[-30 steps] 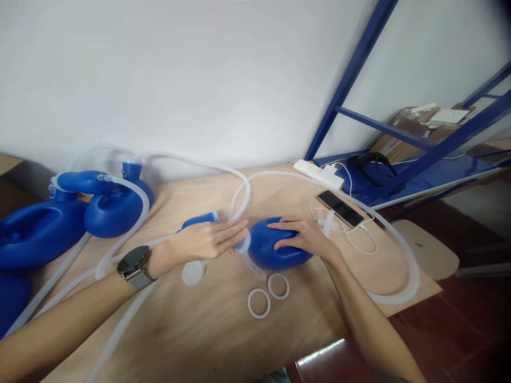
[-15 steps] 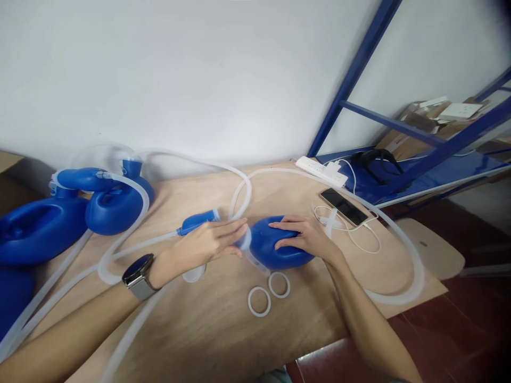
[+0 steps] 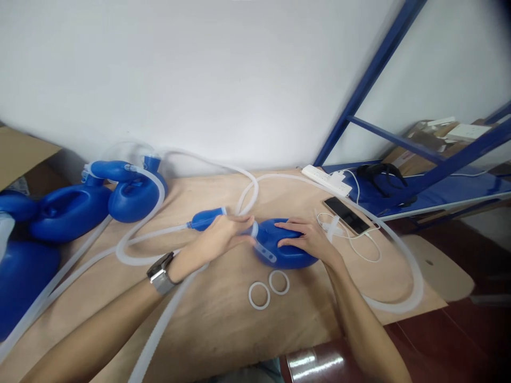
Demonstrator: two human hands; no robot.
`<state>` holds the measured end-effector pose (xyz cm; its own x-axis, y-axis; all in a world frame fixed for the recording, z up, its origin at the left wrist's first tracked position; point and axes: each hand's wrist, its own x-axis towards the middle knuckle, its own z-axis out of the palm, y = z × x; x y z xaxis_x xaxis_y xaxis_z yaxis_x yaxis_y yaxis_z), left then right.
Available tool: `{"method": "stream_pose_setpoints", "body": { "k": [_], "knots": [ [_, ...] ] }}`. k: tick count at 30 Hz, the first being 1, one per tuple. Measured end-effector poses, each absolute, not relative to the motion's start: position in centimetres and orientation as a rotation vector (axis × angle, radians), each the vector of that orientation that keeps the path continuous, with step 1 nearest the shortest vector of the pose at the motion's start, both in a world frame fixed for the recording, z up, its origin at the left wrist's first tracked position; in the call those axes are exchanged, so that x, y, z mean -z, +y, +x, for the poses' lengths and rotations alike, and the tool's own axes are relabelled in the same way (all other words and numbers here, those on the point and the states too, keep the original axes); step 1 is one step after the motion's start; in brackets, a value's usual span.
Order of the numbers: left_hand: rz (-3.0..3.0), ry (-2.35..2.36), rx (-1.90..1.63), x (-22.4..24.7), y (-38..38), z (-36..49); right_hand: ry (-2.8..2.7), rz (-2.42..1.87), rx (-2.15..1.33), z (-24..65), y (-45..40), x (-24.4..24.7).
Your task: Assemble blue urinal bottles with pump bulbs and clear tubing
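A blue plastic bottle (image 3: 289, 254) lies on its side on the wooden table (image 3: 223, 324). My right hand (image 3: 305, 238) rests flat on top of it, pressing it down. My left hand (image 3: 223, 234), with a watch (image 3: 160, 273) on its wrist, is closed over the bottle's neck and its translucent cap fitting (image 3: 255, 230). A blue connector (image 3: 205, 218) with a translucent hose (image 3: 143, 236) lies just behind my left hand. Two white rings (image 3: 269, 288) sit on the table in front of the bottle.
More blue bottles (image 3: 75, 207) wound with hoses lie at the left. A long hose (image 3: 407, 266) loops round the right side. A phone (image 3: 346, 215) on a white cable and a power strip (image 3: 327, 180) lie by a blue metal rack (image 3: 419, 181).
My left hand has closed more tightly over the bottle's neck, and the white cap that lay below my wrist is out of sight. The view has shifted a little right.
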<state>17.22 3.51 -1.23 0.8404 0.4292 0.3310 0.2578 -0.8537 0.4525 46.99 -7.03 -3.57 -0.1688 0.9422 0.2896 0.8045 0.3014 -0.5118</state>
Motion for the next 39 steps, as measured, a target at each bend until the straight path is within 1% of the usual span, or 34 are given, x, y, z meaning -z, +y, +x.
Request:
{"method": "stream_pose_setpoints", "body": {
  "k": [6,11,13,18,24,29,33,36,39],
  "knots": [
    [2.717,0.509,-0.490,0.3,3.9,17.5,-1.997,-1.577,-0.384,46.8,-6.9,2.9],
    [3.069,0.300,-0.337,0.2,3.9,16.9,-1.945,-1.646,-0.419,46.6,-6.8,2.5],
    [3.203,0.305,-0.256,0.2,3.7,17.2,-1.941,-1.664,-0.404,46.6,-6.8,2.5],
    [3.259,0.495,-0.046,0.2,3.4,18.9,-1.935,-1.656,-0.399,46.5,-7.1,2.6],
    [3.157,0.838,0.004,0.6,2.2,20.2,-1.962,-1.668,-0.322,46.0,-7.6,2.4],
    [3.055,1.100,0.033,-0.7,0.4,21.0,-1.950,-1.708,-0.326,45.6,-7.5,2.3],
    [3.022,1.128,0.009,-2.2,-0.1,21.4,-1.912,-1.739,-0.432,45.8,-7.2,1.4],
    [2.914,1.060,-0.126,-2.7,0.2,22.0,-1.874,-1.744,-0.652,45.8,-6.8,0.2],
    [2.806,0.963,-0.158,-2.6,0.5,22.7,-1.828,-1.824,-0.815,45.2,-6.4,-0.9]
  ]
}}
